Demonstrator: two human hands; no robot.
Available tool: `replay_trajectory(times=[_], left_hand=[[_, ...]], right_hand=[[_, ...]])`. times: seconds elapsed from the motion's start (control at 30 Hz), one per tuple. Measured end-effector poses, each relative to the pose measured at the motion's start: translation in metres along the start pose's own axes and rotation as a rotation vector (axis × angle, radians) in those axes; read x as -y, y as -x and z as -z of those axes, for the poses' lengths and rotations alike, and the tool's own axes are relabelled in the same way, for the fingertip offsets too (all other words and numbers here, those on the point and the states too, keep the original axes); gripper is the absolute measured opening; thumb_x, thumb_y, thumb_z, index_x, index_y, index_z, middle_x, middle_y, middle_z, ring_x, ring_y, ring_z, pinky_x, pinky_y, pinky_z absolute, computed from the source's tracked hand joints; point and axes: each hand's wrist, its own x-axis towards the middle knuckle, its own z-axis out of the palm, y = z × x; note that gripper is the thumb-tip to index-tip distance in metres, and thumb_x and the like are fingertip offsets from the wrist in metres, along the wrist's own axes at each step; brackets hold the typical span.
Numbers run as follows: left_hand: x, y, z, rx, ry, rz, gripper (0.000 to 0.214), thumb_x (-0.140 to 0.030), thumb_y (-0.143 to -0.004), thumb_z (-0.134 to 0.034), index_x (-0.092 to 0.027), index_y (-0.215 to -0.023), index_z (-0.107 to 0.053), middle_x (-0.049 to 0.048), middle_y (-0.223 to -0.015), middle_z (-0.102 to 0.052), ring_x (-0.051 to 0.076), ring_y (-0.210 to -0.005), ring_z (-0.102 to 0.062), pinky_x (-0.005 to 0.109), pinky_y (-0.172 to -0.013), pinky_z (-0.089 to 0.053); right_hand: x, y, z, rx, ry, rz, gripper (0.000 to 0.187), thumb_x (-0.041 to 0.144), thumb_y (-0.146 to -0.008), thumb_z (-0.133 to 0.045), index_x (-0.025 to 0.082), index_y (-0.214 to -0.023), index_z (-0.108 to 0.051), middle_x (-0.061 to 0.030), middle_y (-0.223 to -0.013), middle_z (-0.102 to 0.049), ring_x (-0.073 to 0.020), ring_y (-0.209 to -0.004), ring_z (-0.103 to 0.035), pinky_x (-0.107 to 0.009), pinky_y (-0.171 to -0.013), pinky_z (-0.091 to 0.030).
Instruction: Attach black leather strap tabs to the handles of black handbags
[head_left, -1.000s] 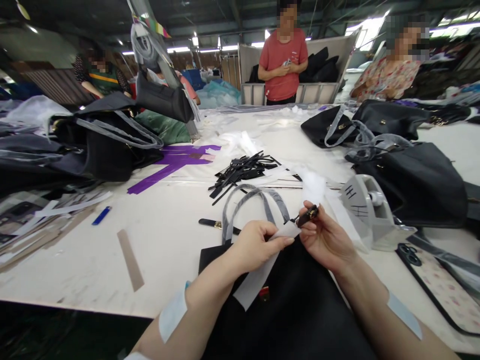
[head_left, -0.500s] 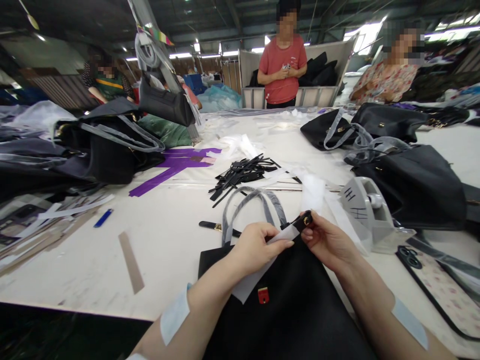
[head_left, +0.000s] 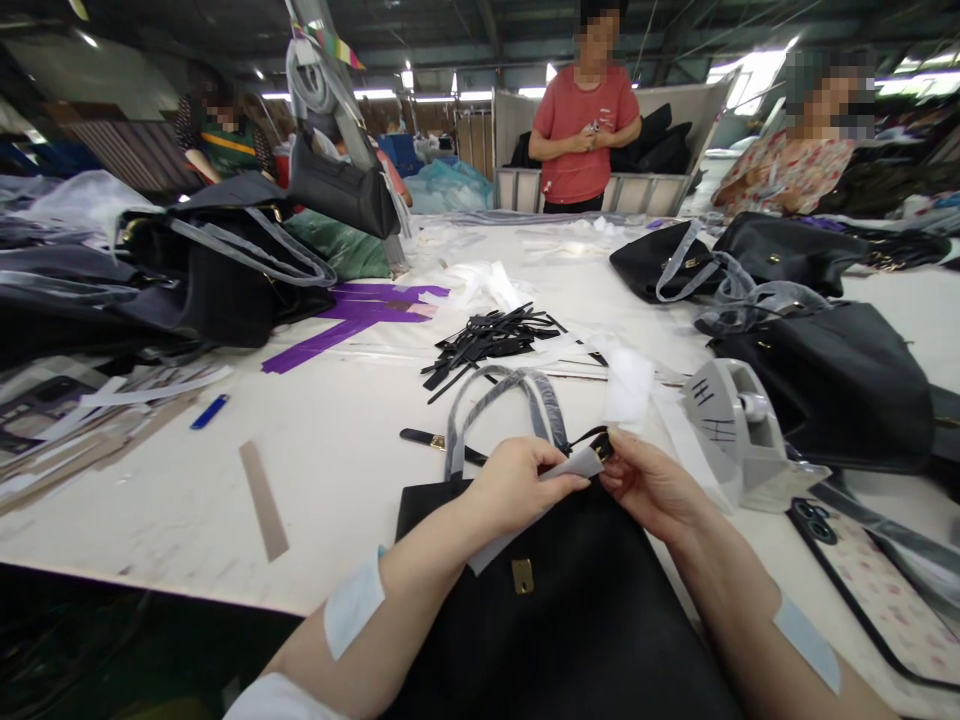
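Observation:
A black handbag (head_left: 577, 630) lies before me, with a gold clasp plate (head_left: 522, 576) on its front and grey-wrapped handles (head_left: 459, 420) reaching away over the table. Above its top edge, my left hand (head_left: 517, 485) pinches a white strip (head_left: 581, 463) between thumb and fingers. The strip lies along a narrow black strap (head_left: 602, 441) with gold hardware. My right hand (head_left: 649, 482) is closed on the end of that strap; its fingertips partly hide the hardware. Left of the handles rests a black strap end with a gold buckle (head_left: 436, 441).
Black strips (head_left: 495, 340) are heaped beyond the handles. To the right stand a tape dispenser (head_left: 724, 410), a phone (head_left: 877, 590) and black bags (head_left: 825, 380). More bags (head_left: 217, 270), a blue cutter (head_left: 209, 411) and a tan strip (head_left: 262, 500) are leftward. Co-workers (head_left: 585, 130) stand across the table.
The strap end at my right hand has turned, so its round gold stud no longer faces me. The clasp plate looked red and now looks gold. The view has shifted slightly.

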Motion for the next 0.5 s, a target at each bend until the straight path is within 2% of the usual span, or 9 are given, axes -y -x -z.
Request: replay_trajectory(times=[0.17,0.27,0.37,0.43,0.5], left_hand=[[0.0011,-0.0009,-0.0014,0.007,0.091,0.008,0.027,-0.040,-0.079,-0.061,-0.016,-0.078,-0.072,-0.0015,-0.066,-0.062,0.012,-0.063,-0.052,0.022,-0.056,-0.034],[0.0025,-0.0008,-0.0028,0.024,0.155,0.050,0.031,-0.044,-0.079,-0.060,-0.015,-0.078,-0.072,-0.0010,-0.064,-0.062,0.012,-0.060,-0.053,0.022,-0.054,-0.035],[0.0025,0.0006,-0.0033,0.085,0.191,0.110,0.032,-0.046,-0.078,-0.059,-0.015,-0.076,-0.069,0.0009,-0.065,-0.065,0.013,-0.058,-0.057,0.022,-0.053,-0.038],[0.0009,0.0028,-0.0028,0.116,0.199,0.156,0.032,-0.046,-0.079,-0.058,-0.016,-0.080,-0.068,0.0020,-0.066,-0.067,0.014,-0.057,-0.058,0.021,-0.052,-0.038],[-0.0016,0.0056,-0.0016,0.148,0.206,0.184,0.035,-0.048,-0.080,-0.055,-0.016,-0.085,-0.067,0.0025,-0.066,-0.068,0.014,-0.054,-0.058,0.021,-0.048,-0.036]], right_hand=[[-0.0047,0.0017,-0.0022,0.096,0.102,-0.090,0.027,0.030,-0.063,-0.086,0.015,-0.070,-0.064,0.0024,-0.059,-0.052,-0.0072,-0.053,-0.040,-0.017,-0.049,-0.036],[-0.0052,0.0022,-0.0026,0.167,0.215,-0.099,0.030,0.028,-0.060,-0.087,0.015,-0.073,-0.064,0.0027,-0.062,-0.053,-0.0064,-0.053,-0.040,-0.017,-0.047,-0.032],[-0.0029,0.0005,0.0002,0.200,0.316,-0.028,0.030,0.037,-0.067,-0.082,0.015,-0.076,-0.063,0.0031,-0.059,-0.051,-0.0066,-0.049,-0.038,-0.018,-0.045,-0.028],[-0.0026,-0.0018,0.0029,0.160,0.375,0.065,0.031,0.043,-0.074,-0.076,0.015,-0.077,-0.062,0.0026,-0.058,-0.052,-0.0071,-0.048,-0.040,-0.019,-0.045,-0.028],[-0.0047,-0.0045,0.0046,0.132,0.440,0.121,0.031,0.043,-0.075,-0.076,0.016,-0.076,-0.062,0.0024,-0.058,-0.054,-0.0075,-0.046,-0.042,-0.020,-0.045,-0.029]])
